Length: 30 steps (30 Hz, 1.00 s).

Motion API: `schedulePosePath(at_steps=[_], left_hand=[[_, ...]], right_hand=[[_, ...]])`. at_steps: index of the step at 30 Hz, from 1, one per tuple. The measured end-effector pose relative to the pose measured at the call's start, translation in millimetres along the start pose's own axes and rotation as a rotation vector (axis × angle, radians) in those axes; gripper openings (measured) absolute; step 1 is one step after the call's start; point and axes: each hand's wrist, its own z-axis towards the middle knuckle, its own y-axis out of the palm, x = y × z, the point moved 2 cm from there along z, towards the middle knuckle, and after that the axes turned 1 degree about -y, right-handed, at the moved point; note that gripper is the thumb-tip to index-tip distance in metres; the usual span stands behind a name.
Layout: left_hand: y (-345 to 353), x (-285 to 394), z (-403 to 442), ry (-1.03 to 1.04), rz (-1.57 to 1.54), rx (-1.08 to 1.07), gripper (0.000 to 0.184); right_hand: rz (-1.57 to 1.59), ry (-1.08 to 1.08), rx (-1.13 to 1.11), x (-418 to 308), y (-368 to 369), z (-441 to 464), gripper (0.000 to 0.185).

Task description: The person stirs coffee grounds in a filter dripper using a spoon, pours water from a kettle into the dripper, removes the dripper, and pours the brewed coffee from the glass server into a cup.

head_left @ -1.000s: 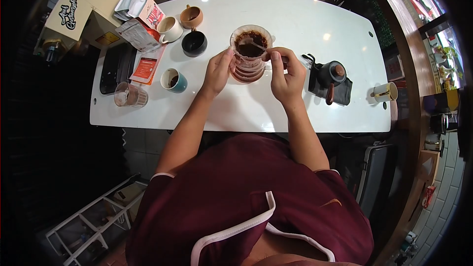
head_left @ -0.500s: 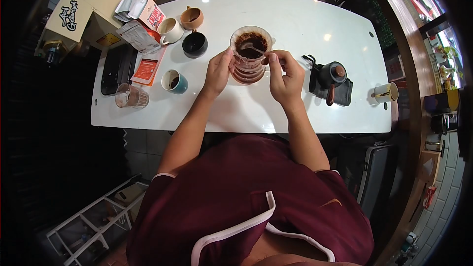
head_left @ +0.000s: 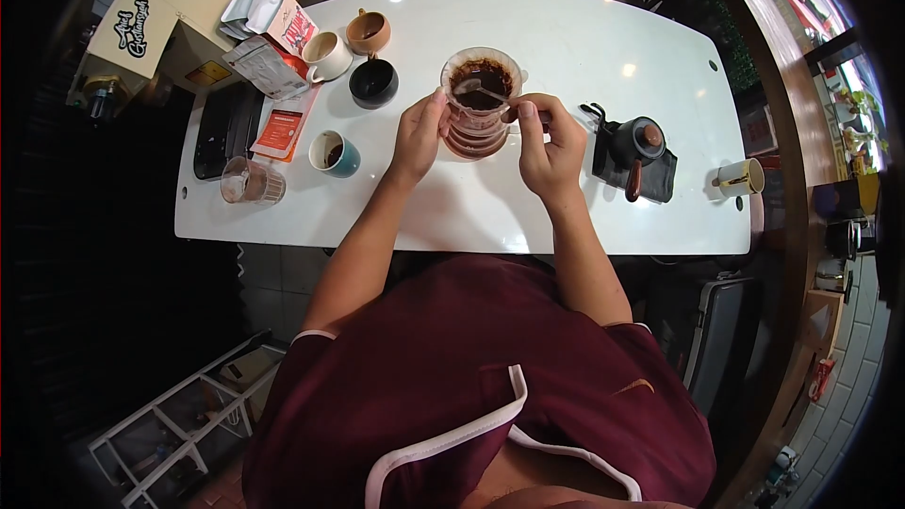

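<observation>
A clear coffee dripper [head_left: 512, 73] with dark wet coffee in it sits on a glass server [head_left: 474, 144] on the white table [head_left: 584, 47]. At the dripper's left rim, my left hand [head_left: 421, 130] pinches the edge with thumb and fingers. My right hand [head_left: 549, 137] is closed on the handle of a spoon [head_left: 470, 86], whose bowl is over the coffee inside the dripper. The spoon handle is partly hidden by my fingers.
Left of the dripper stand a black cup [head_left: 373, 84], a tan cup [head_left: 368, 32], a white mug [head_left: 326, 57], a blue cup [head_left: 334, 155] and a ribbed glass [head_left: 252, 182]. To the right are a black kettle [head_left: 636, 141] on a dark cloth and a white cup [head_left: 740, 177].
The spoon's bowl has shifted slightly within the dripper. My left hand has stayed at the rim.
</observation>
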Motion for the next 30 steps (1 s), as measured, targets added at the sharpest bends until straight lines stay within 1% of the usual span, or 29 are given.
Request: schedulePosePath(at_steps=[2,4,12,21,26,29,30], left_hand=[[0.0,-1.6,0.4,-0.003,-0.017,0.001,0.037],[-0.4,-2.8,0.3,-0.006,-0.034,0.003,0.037],[3.3,4.2,-1.1,-0.046,0.028,0.016,0.038],[-0.6,-3.5,0.1,0.012,-0.016,-0.001,0.036],[2.1,0.8,-0.5,-0.015,0.028,0.005,0.037],[3.2,1.7,-1.4,-0.012,0.03,0.01,0.037],[3.4,2.6,-1.2,-0.012,0.027,0.01,0.037]], right_hand=[[0.009,-0.011,-0.005,-0.4,0.0,-0.3,0.011],[-0.05,0.012,-0.013,-0.5,-1.3,-0.2,0.01],[-0.021,0.009,-0.009,-2.7,-1.4,-3.5,0.011],[0.0,0.016,0.004,-4.9,-2.9,-3.7,0.012],[-0.022,0.021,0.007,-3.7,-4.4,-3.4,0.012],[0.03,0.0,0.014,-4.7,-3.3,-4.6,0.012],[-0.012,0.005,0.006,-2.8,-3.4,-5.4,0.011]])
